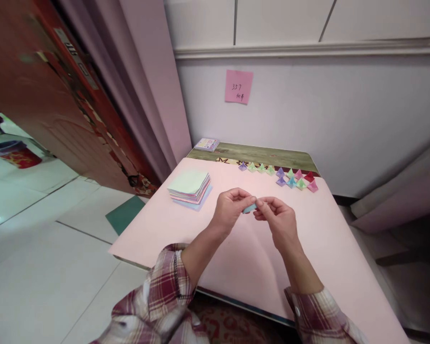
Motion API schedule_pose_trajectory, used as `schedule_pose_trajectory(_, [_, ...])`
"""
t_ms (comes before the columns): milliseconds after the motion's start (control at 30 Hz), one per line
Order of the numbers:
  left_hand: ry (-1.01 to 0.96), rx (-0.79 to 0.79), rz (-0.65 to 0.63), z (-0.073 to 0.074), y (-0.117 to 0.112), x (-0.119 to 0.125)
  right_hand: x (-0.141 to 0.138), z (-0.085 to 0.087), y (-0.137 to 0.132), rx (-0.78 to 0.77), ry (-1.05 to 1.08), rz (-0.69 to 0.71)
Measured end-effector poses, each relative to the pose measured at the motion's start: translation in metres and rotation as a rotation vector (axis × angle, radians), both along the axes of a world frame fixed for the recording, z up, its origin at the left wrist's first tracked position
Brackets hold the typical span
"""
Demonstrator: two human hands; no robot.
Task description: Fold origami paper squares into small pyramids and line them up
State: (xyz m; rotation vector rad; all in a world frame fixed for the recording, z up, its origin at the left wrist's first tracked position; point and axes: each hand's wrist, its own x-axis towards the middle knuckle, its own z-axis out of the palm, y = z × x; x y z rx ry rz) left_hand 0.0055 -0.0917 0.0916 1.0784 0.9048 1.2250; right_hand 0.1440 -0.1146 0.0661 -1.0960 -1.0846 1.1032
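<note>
Between my two hands is a small folded piece of light blue paper (250,208), held above the pink-covered table (236,258). My left hand (231,206) pinches its left side between thumb and fingers. On the other side, my right hand (277,217) grips the paper's right end the same way. Fingers cover part of the paper, so its full shape is hidden. Beyond my hands, several small folded paper pieces (291,181) in purple, green, blue, pink and red stand in rows near the table's far edge.
A stack of coloured paper sheets (188,182) lies at the table's left. A small packet (207,144) sits at the back left corner. The wall behind carries a pink note (238,87). A green sheet (124,215) is on the floor beside the table.
</note>
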Motion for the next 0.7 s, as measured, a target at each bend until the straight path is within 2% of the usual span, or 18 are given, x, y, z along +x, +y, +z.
schedule_pose_trajectory(67, [0.03, 0.011, 0.039, -0.01, 0.009, 0.005, 0.004, -0.008, 0.011, -0.068, 0.069, 0.023])
schedule_pose_trajectory(167, [0.063, -0.023, 0.05, -0.023, 0.023, 0.012, 0.009, -0.022, 0.024, -0.085, 0.128, 0.0])
schedule_pose_trajectory(300, [0.009, -0.109, 0.013, -0.028, 0.034, 0.018, 0.013, -0.029, 0.032, -0.115, 0.194, -0.006])
schedule_pose_trajectory(400, [0.03, -0.13, -0.064, -0.018, 0.041, 0.016, 0.018, -0.019, 0.034, -0.153, 0.209, 0.086])
schedule_pose_trajectory(533, [0.124, -0.116, -0.176, 0.005, 0.054, 0.012, 0.029, 0.006, 0.039, -0.171, 0.113, 0.224])
schedule_pose_trajectory(600, [0.124, -0.096, -0.191, 0.015, 0.057, 0.012, 0.032, 0.016, 0.043, -0.135, 0.078, 0.19])
schedule_pose_trajectory(700, [0.064, -0.113, -0.193, 0.025, 0.053, 0.015, 0.03, 0.027, 0.047, -0.047, 0.099, 0.022])
